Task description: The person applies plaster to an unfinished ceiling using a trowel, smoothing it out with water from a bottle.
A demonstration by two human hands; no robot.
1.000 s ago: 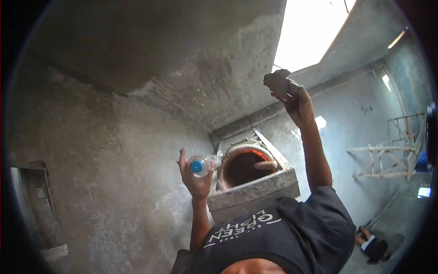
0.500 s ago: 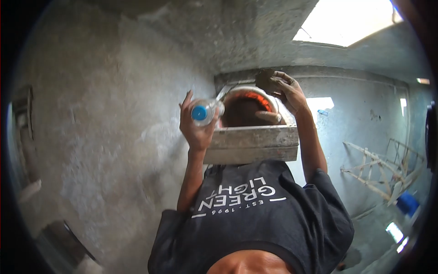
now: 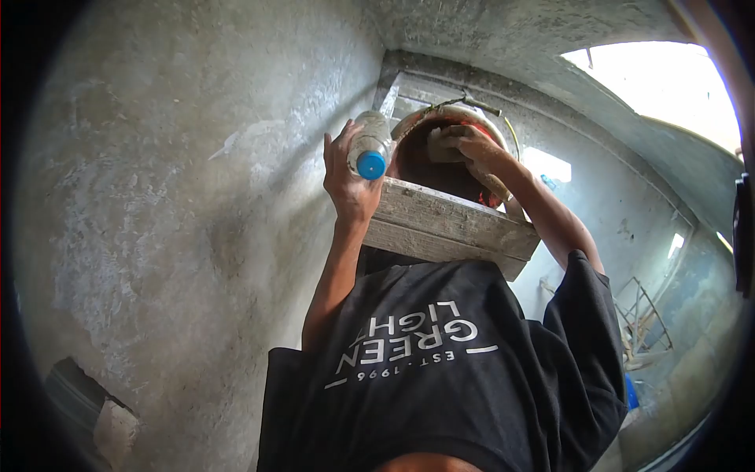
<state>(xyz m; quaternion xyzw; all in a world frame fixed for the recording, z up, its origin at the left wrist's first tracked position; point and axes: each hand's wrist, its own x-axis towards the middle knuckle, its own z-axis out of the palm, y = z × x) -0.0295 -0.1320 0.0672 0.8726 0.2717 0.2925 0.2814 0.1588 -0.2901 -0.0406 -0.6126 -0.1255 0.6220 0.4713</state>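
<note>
My left hand (image 3: 346,169) is wrapped round a clear plastic bottle (image 3: 371,130) with a blue cap, the cap facing me. The bottle is beside the left rim of a round tub (image 3: 409,126) with a red-orange inner wall and dark contents. Over the tub's opening, my right hand (image 3: 472,145) grips a flat greyish-brown piece (image 3: 445,146) whose kind I cannot make out. The fingertips are partly hidden behind it. The tub sits behind a rough wooden plank (image 3: 448,224).
A stick (image 3: 480,104) lies across the tub's far rim. A plastered wall (image 3: 181,197) rises at the left. At the right are a bright opening (image 3: 668,79), a wooden frame (image 3: 645,322) and a blue object (image 3: 631,391).
My right hand has moved from beyond the tub's rim to over its opening, with the piece still held. The view has tilted, and the bottle now leans with its cap nearer me.
</note>
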